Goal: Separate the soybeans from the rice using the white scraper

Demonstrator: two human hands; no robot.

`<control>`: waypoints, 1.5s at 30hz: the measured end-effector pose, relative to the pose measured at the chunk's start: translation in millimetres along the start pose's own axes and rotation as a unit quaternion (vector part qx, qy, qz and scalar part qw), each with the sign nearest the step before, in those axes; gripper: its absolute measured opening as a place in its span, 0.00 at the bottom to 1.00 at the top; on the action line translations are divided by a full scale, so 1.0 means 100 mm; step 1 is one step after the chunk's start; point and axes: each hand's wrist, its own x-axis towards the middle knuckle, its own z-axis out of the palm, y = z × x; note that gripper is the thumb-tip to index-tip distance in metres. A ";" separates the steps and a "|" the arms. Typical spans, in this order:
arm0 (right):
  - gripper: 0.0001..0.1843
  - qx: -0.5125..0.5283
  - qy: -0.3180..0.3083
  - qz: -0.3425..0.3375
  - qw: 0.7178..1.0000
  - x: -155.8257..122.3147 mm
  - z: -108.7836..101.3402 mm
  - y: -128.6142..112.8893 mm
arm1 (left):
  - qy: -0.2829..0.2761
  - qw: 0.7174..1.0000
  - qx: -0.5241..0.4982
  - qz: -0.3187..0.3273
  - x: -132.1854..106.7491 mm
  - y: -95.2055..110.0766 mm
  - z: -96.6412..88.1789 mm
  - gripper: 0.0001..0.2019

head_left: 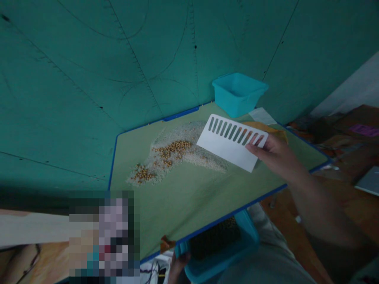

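My right hand (269,152) grips a white plastic scraper (226,152) by its corner, with a row of long slots along its upper edge. It is held tilted over the table, beside a spread of pale rice-like grains (204,161). Round yellow-brown beans (177,148) lie among those grains, with a smaller cluster toward the left. Low in the view, my left hand (179,263) holds the rim of a blue basin (251,234) below the table's front edge. Dark contents fill part of that basin; their kind is hard to make out.
The pale green table (183,205) has a blue edge and stands against a green wall (89,71). A second blue basin (237,104) sits at its back corner, near an orange-yellow cloth (276,132). Brown tape (167,243) marks the front edge. Boxes (352,122) stand at right.
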 end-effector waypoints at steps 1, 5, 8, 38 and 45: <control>0.10 -0.003 -0.007 0.008 1.000 -0.01 0.00 0.01 | 0.000 1.000 0.001 -0.001 0.00 -0.01 0.00 0.11; 0.09 -0.009 -0.032 0.041 0.999 -0.07 0.01 0.03 | -0.009 1.000 -0.004 0.001 -0.06 -0.03 -0.01 0.06; 0.11 0.008 -0.053 0.039 0.998 -0.09 0.01 0.03 | -0.021 0.999 -0.027 0.004 -0.13 0.01 0.06 0.10; 0.15 0.080 -0.073 0.072 0.992 -0.32 -0.07 0.02 | -0.057 0.986 -0.154 -0.014 -0.45 0.13 0.41 0.15; 0.11 0.064 -0.080 0.062 0.993 -0.29 -0.08 0.06 | -0.069 0.982 -0.169 -0.042 -0.40 0.11 0.36 0.13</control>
